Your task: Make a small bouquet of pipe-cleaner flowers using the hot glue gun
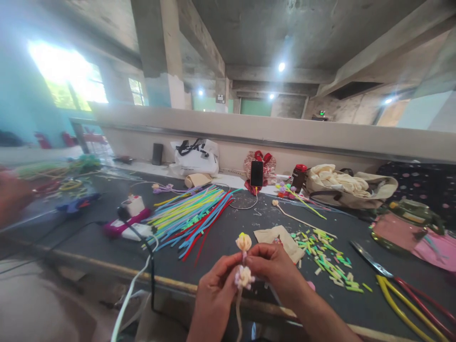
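Near the table's front edge, my left hand (218, 286) and my right hand (276, 266) meet around a small fuzzy flower piece. Its cream blossom (243, 242) stands above my fingertips, and a second blossom (244, 277) in cream and lilac sits just below them. A beige stem (239, 316) hangs down from the lower blossom. The fingers of both hands are pinched on the short lilac part between the blossoms. Beyond my right hand lies a beige cloth piece (281, 237), partly covered by the fingers.
Colourful fuzzy stems (192, 216) lie left of centre, beside a power strip (133, 229). Cut green and yellow pieces (326, 259) and large scissors (388, 275) are on the right. A phone (256, 173) stands at the back. Another person's hand (14, 197) shows far left.
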`<state>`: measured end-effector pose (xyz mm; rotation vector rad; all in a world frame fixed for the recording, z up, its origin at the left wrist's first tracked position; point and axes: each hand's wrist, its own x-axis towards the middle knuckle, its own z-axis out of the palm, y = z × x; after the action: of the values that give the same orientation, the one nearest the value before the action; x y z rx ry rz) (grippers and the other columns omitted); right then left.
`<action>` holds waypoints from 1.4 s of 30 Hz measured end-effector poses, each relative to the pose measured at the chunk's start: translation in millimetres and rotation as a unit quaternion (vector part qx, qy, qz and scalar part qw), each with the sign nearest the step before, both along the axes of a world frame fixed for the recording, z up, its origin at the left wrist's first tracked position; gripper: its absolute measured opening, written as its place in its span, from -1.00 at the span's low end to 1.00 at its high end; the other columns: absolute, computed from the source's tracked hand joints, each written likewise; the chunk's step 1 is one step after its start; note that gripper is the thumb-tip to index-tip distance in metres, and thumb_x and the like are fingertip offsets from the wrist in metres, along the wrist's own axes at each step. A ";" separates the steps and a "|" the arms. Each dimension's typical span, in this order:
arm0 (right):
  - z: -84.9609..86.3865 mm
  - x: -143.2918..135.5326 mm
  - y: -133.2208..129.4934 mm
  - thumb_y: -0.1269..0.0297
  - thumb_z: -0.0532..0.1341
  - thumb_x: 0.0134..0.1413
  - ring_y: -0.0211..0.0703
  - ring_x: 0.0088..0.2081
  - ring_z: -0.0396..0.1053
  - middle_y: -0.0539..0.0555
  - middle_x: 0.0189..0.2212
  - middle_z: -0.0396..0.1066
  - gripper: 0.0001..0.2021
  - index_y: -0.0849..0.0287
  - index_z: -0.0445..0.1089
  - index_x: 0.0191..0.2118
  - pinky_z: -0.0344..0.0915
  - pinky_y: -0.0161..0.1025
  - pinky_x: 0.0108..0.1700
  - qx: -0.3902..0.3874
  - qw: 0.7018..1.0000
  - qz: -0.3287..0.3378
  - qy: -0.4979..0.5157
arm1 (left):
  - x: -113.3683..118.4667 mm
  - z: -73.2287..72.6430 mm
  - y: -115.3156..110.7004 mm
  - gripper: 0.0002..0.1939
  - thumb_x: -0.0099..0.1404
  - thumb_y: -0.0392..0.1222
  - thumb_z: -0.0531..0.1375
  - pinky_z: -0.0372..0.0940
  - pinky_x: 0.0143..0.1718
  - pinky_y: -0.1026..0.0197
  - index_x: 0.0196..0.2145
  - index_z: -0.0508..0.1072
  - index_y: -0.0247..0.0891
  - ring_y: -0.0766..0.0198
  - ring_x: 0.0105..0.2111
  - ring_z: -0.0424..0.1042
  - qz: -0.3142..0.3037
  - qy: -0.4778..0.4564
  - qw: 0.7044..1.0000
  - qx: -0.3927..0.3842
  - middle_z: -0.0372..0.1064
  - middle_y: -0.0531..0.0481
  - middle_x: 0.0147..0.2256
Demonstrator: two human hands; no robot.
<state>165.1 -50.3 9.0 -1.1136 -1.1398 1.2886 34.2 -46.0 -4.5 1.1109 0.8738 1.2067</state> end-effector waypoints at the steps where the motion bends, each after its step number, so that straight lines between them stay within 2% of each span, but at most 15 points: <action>1: 0.3 0.4 -0.8 0.26 0.26 -0.18 -0.45 -0.65 0.00 -0.10 -0.71 0.17 -0.79 0.31 0.32 -0.59 -0.09 -0.43 -0.58 0.009 1.000 0.001 -0.010 | -0.3 1.6 -0.1 -0.79 -0.02 -0.18 0.23 0.25 -0.41 0.35 -0.37 0.51 -0.25 0.28 -0.43 0.37 -0.015 -0.019 0.999 -0.022 0.45 0.01 -0.47; 5: 0.7 3.6 -2.9 0.24 0.21 -0.12 -0.41 -0.61 0.06 -0.09 -0.67 0.19 -0.80 0.30 0.31 -0.55 -0.01 -0.42 -0.55 0.039 0.997 0.025 -0.065 | -0.4 5.1 0.9 -0.78 -0.04 -0.18 0.25 0.21 -0.57 0.36 -0.37 0.50 -0.28 0.36 -0.61 0.32 -0.070 -0.110 0.984 -0.125 0.42 0.02 -0.56; 8: 2.2 6.7 -3.8 0.29 0.19 -0.08 -0.40 -0.58 0.07 -0.09 -0.64 0.19 -0.84 0.30 0.33 -0.51 0.01 -0.42 -0.52 0.069 0.992 0.055 -0.086 | -0.4 3.0 2.1 -0.81 -0.10 -0.24 0.29 0.21 -0.57 0.36 -0.43 0.50 -0.31 0.38 -0.61 0.30 -0.100 -0.137 0.974 -0.153 0.39 0.03 -0.57; 12: 4.2 9.6 -4.3 0.34 0.18 -0.07 -0.39 -0.54 0.10 -0.08 -0.60 0.22 -0.90 0.29 0.35 -0.48 0.03 -0.42 -0.48 0.099 0.987 0.082 -0.101 | -0.8 -3.7 1.5 -0.83 -0.06 -0.26 0.27 0.23 -0.48 0.35 -0.41 0.51 -0.26 0.38 -0.54 0.29 -0.102 -0.146 0.974 -0.140 0.32 0.08 -0.55; 15: 4.8 10.1 -4.0 0.35 0.17 -0.06 -0.41 -0.56 0.07 -0.10 -0.61 0.19 -0.91 0.27 0.36 -0.45 0.02 -0.43 -0.51 0.098 0.984 0.094 -0.112 | 0.5 -6.6 -0.2 -0.83 -0.03 -0.26 0.25 0.21 -0.44 0.35 -0.38 0.52 -0.24 0.36 -0.47 0.29 -0.087 -0.132 0.982 -0.099 0.29 0.07 -0.51; 19: 6.4 9.3 -2.7 0.34 0.19 -0.10 -0.42 -0.60 0.07 -0.11 -0.66 0.18 -0.90 0.27 0.36 -0.49 0.00 -0.44 -0.56 0.092 0.982 0.084 -0.140 | 2.2 -6.0 -1.0 -0.91 -0.06 -0.26 0.26 0.19 -0.45 0.36 -0.51 0.52 -0.29 0.34 -0.45 0.27 -0.021 -0.103 0.994 -0.022 0.26 0.06 -0.47; 21: 6.9 10.0 -1.7 0.31 0.21 -0.13 -0.43 -0.63 0.06 -0.12 -0.70 0.17 -0.87 0.28 0.35 -0.53 -0.01 -0.44 -0.59 0.077 0.982 0.062 -0.162 | 0.8 -4.7 -0.4 -0.95 -0.08 -0.27 0.27 0.19 -0.46 0.37 -0.56 0.50 -0.29 0.35 -0.46 0.26 -0.020 -0.089 0.996 -0.006 0.26 0.07 -0.47; 23: 6.8 12.0 -0.5 0.29 0.22 -0.14 -0.43 -0.66 0.06 -0.12 -0.73 0.16 -0.85 0.28 0.35 -0.55 -0.03 -0.45 -0.62 0.062 0.979 0.054 -0.189 | -2.1 -2.5 0.4 -0.95 -0.06 -0.26 0.26 0.18 -0.46 0.36 -0.57 0.48 -0.29 0.36 -0.48 0.26 -0.042 -0.062 0.997 -0.015 0.26 0.08 -0.52; 27: 7.1 17.3 0.7 0.29 0.22 -0.15 -0.43 -0.66 0.05 -0.11 -0.72 0.19 -0.86 0.27 0.38 -0.53 -0.04 -0.44 -0.63 0.059 0.966 0.083 -0.238 | -9.2 3.0 3.3 -0.91 -0.06 -0.24 0.25 0.14 -0.57 0.38 -0.59 0.47 -0.34 0.41 -0.63 0.21 -0.081 0.000 0.995 -0.053 0.26 0.09 -0.67; 31: 9.6 18.7 0.2 0.28 0.22 -0.16 -0.43 -0.65 0.05 -0.11 -0.71 0.19 -0.86 0.27 0.39 -0.53 -0.03 -0.45 -0.63 0.065 0.959 0.098 -0.256 | -14.1 3.7 8.5 -0.90 -0.09 -0.25 0.28 0.13 -0.61 0.41 -0.59 0.48 -0.37 0.44 -0.67 0.22 -0.132 0.013 0.989 -0.063 0.32 0.08 -0.69; 37: 9.8 16.3 -0.1 0.29 0.21 -0.13 -0.41 -0.62 0.09 -0.11 -0.70 0.20 -0.86 0.27 0.40 -0.52 0.00 -0.44 -0.59 0.098 0.950 0.078 -0.286 | -12.5 2.5 10.6 -0.86 -0.10 -0.22 0.29 0.17 -0.62 0.38 -0.58 0.47 -0.37 0.42 -0.68 0.26 -0.117 -0.001 0.989 -0.095 0.35 0.06 -0.68; 42: 15.7 20.7 3.2 0.32 0.20 -0.12 -0.37 -0.59 0.17 -0.08 -0.66 0.28 -0.88 0.26 0.42 -0.51 0.05 -0.44 -0.55 0.144 0.911 0.086 -0.376 | -11.1 -1.4 13.4 -0.86 -0.08 -0.22 0.27 0.18 -0.62 0.37 -0.58 0.43 -0.37 0.41 -0.68 0.29 -0.129 -0.005 0.988 -0.090 0.36 0.06 -0.67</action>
<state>185.8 -47.2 24.7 -1.3410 -1.9648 0.7680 23.1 -32.5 -5.9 1.0343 0.7890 0.9006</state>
